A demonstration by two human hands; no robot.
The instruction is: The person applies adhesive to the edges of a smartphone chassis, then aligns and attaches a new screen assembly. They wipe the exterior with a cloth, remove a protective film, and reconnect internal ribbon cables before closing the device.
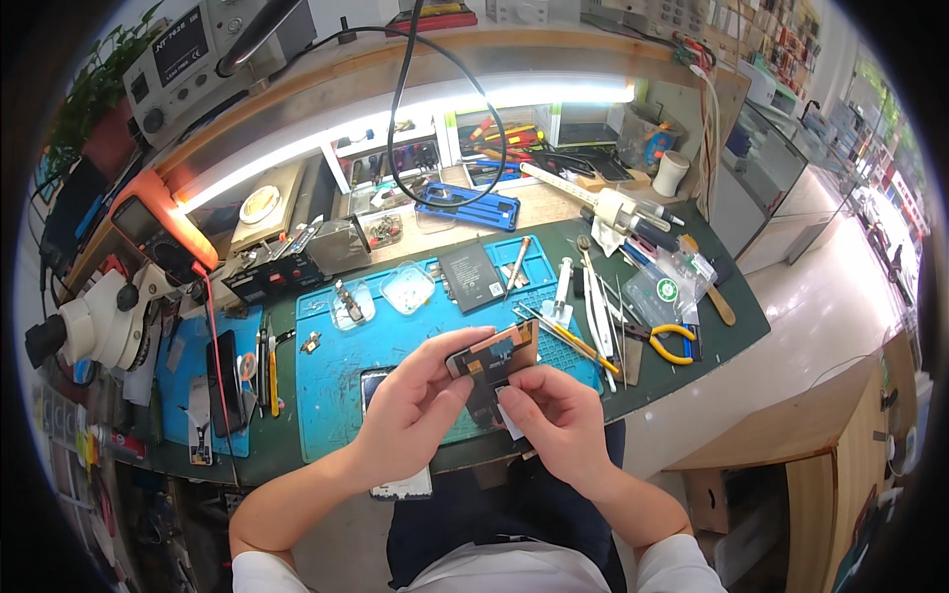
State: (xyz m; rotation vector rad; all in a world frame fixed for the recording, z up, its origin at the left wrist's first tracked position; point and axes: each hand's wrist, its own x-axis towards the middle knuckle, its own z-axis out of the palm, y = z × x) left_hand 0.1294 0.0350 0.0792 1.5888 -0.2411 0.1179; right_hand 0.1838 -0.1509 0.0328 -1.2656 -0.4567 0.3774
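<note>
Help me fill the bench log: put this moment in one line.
left hand: holding dark phone part; right hand: pinching same part; blue mat: black battery on it; yellow-handled pliers: at right

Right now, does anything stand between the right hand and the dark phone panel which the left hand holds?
Nothing visible blocks the right hand, whose fingers overlap the dark phone panel in the left hand. A pale strip shows beside the right thumb; whether it lies between, I cannot tell.
</note>
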